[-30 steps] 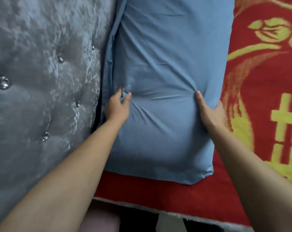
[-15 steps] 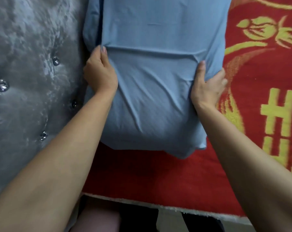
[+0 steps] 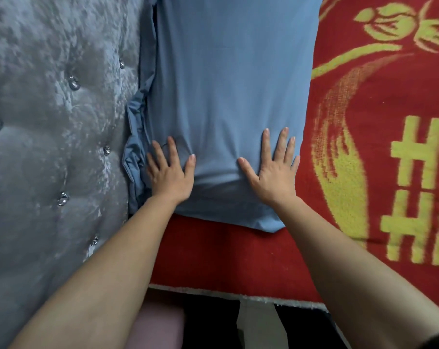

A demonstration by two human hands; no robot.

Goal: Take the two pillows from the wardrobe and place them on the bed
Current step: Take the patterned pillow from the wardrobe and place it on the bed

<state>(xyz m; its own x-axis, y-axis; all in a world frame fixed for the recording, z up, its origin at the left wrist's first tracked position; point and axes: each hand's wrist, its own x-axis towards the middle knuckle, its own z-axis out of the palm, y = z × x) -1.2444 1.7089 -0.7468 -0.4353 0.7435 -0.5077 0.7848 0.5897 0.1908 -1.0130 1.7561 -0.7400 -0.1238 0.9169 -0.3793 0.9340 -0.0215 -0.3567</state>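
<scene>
Head view: the left hand (image 3: 169,176) and right hand (image 3: 273,170) are now pressing flat, fingers (image 3: 265,144) spread and released (no longer pinching its sides), on the blue pillow (image 3: 228,96), which is lying on the red bedspread (image 3: 238,255) against the grey tufted headboard (image 3: 57,122); it appears placed.

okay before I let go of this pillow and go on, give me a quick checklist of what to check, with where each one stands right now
1. Pillow lies on the red blanket: ok.
2. Pillow set against the grey headboard: ok, though its left edge is bunched there.
3. Left hand flat and open, not gripping: ok.
4. Right hand flat and open, not gripping: ok.
5. Pillow clear of the bed's near edge: ok, red blanket shows below it.
6. Second pillow on the bed: cannot tell, only one pillow shows.
</scene>
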